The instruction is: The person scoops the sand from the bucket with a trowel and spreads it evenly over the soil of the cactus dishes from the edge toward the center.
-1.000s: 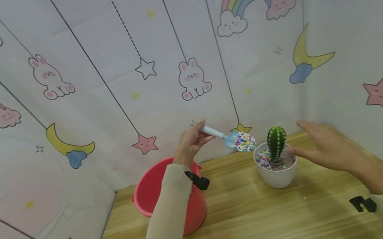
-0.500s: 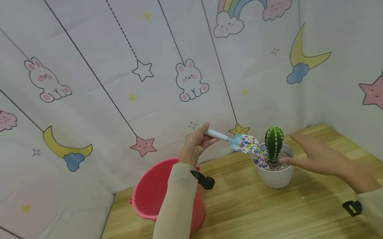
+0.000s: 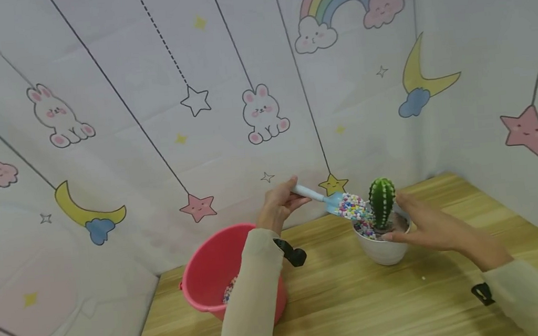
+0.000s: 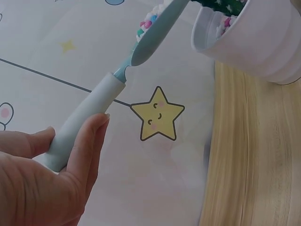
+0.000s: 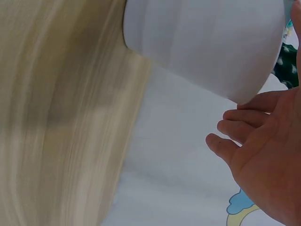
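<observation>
Centre: left hand (image 3: 278,201), fingers clamped on scoop (image 3: 332,203). Lower right: right hand (image 3: 427,225), fingers apart, at white pot (image 3: 383,253).

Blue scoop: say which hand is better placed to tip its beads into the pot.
Probably the left hand: it grips the loaded scoop near the pot. The right hand, opposite, holds no tool.

No text, label, brand, number or sign can be read in the head view; none in the left or right wrist view either.
</observation>
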Tool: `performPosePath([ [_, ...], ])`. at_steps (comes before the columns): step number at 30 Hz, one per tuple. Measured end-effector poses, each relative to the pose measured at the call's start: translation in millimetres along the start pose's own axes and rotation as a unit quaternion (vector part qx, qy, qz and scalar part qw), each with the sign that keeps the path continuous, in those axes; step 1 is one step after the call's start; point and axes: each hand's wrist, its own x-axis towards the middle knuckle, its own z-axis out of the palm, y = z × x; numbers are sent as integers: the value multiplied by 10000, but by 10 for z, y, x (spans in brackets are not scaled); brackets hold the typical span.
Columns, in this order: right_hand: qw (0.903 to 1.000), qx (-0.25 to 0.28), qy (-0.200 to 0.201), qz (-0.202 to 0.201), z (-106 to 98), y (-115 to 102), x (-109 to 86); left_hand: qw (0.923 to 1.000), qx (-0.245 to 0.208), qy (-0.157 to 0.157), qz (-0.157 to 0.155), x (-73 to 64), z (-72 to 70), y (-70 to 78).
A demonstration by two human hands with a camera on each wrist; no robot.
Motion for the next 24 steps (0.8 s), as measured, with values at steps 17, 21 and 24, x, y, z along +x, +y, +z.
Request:
performPosePath([
  [17, 9994, -277, 30, 187, 234, -51, -27, 9988, 479, 95, 62, 22, 10, -114],
  [21, 9972, -590, 249, 375, 277, -130, -52, 9987, 475, 103, 120, 32, 28, -128],
  [24, 9931, -975, 328, 555, 287, -240, -83, 9987, 463, 87, 183, 38, 48, -118],
])
